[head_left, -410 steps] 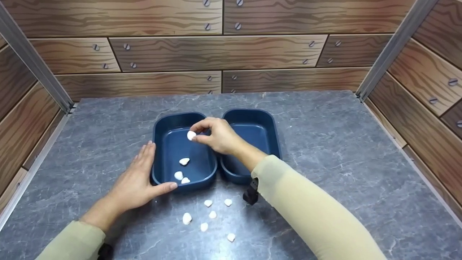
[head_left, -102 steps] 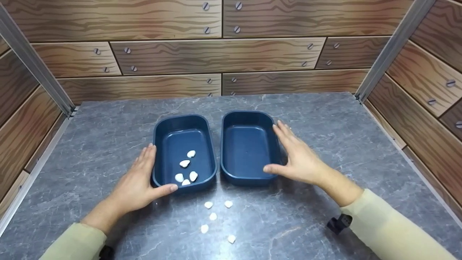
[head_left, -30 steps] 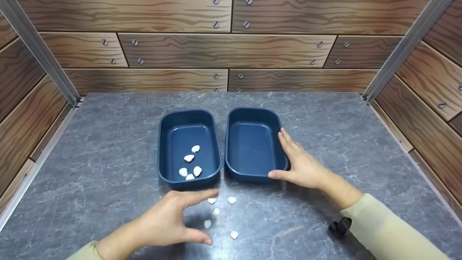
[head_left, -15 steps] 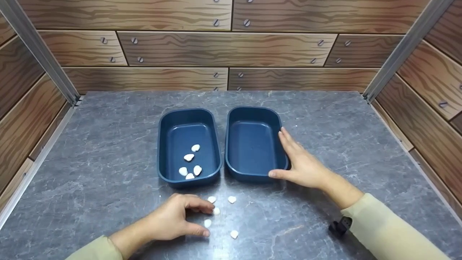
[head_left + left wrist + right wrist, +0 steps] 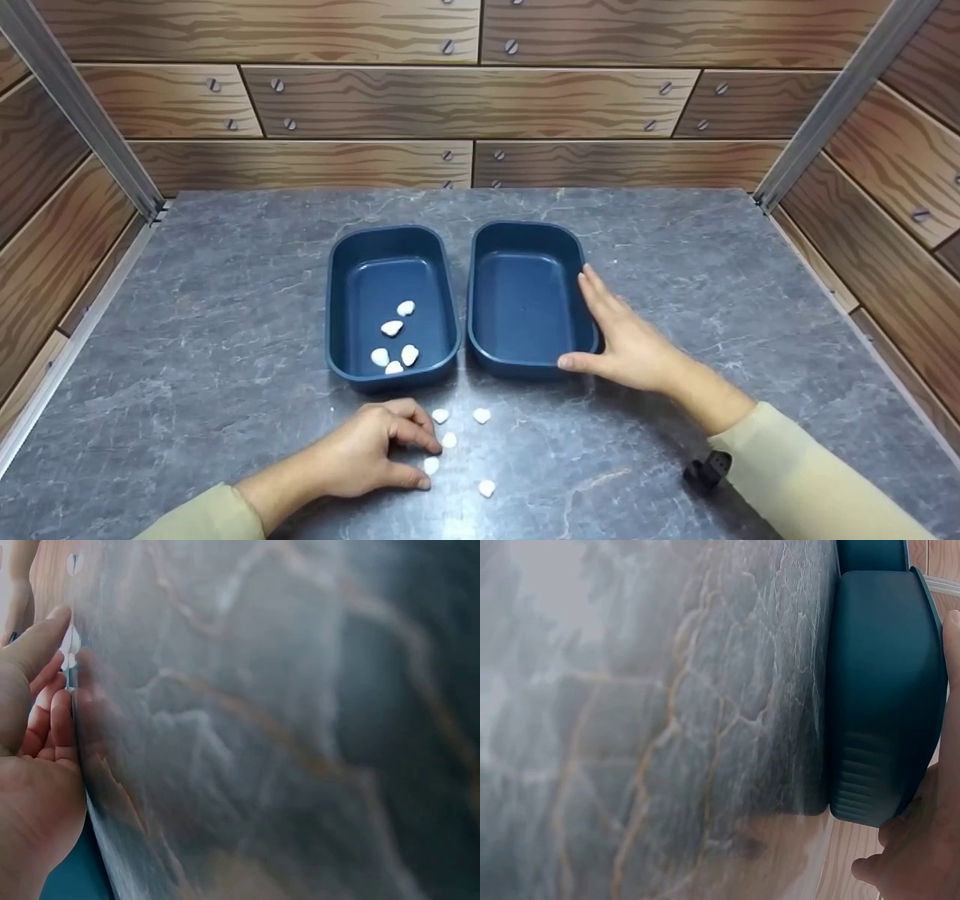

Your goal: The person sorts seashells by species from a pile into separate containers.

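Observation:
My left hand (image 5: pixel 364 450) is low over the table, its thumb and fingertips on either side of a small white pebble (image 5: pixel 431 466), with gaps showing around it. In the left wrist view the thumb (image 5: pixel 46 634) and curled fingers (image 5: pixel 64 720) come close to a white pebble (image 5: pixel 70 643). My right hand (image 5: pixel 630 341) lies with straight fingers along the right side of the right-hand dark blue bin (image 5: pixel 525 367), thumb at its front corner. That bin holds nothing. The left-hand blue bin (image 5: pixel 394 379) contains several white pebbles (image 5: pixel 391 328).
More pebbles lie in front of the bins: one (image 5: pixel 440 415), another (image 5: pixel 481 415), one beside my left fingertips (image 5: pixel 449 440) and one nearer me (image 5: pixel 487 489). The bins stand side by side on the grey marbled table (image 5: pixel 225 300). Wood-patterned walls (image 5: pixel 360 101) enclose it.
My left hand left the left bin and lowered to the loose pebbles, its fingers drawing closer together. The right hand, earlier placing pebbles in the left bin, now stays at the right bin.

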`<action>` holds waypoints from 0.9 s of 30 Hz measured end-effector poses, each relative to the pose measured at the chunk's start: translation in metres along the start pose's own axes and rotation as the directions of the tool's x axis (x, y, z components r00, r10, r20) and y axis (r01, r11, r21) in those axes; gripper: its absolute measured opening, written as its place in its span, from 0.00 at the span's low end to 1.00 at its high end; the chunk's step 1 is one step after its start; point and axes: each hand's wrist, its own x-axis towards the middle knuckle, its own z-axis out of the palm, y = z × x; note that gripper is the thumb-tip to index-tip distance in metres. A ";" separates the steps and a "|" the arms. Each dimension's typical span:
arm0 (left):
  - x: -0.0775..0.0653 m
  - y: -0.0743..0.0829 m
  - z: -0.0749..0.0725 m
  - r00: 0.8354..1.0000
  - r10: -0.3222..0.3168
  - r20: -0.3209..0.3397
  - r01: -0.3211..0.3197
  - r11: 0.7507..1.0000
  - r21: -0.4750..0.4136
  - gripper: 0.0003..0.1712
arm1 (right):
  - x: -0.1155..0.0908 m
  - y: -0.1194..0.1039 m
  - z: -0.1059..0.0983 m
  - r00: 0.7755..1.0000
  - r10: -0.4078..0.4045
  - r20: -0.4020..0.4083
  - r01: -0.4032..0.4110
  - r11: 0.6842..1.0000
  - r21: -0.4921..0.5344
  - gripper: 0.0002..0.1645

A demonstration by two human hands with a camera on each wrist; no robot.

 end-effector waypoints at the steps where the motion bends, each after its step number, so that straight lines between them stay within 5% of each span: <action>1: 0.000 0.000 0.000 1.000 0.011 0.003 -0.011 1.000 0.009 0.15 | 0.000 0.000 0.000 1.000 0.000 0.000 0.000 1.000 0.000 0.75; 15: 0.000 -0.004 0.003 0.988 0.152 -0.027 -0.150 0.987 0.061 0.08 | 0.000 0.000 0.000 1.000 -0.020 -0.007 0.020 1.000 0.001 0.76; 27: 0.001 -0.002 0.002 0.998 0.055 -0.004 -0.055 0.997 0.058 0.07 | 0.000 0.000 0.000 1.000 -0.023 -0.014 0.023 1.000 0.008 0.77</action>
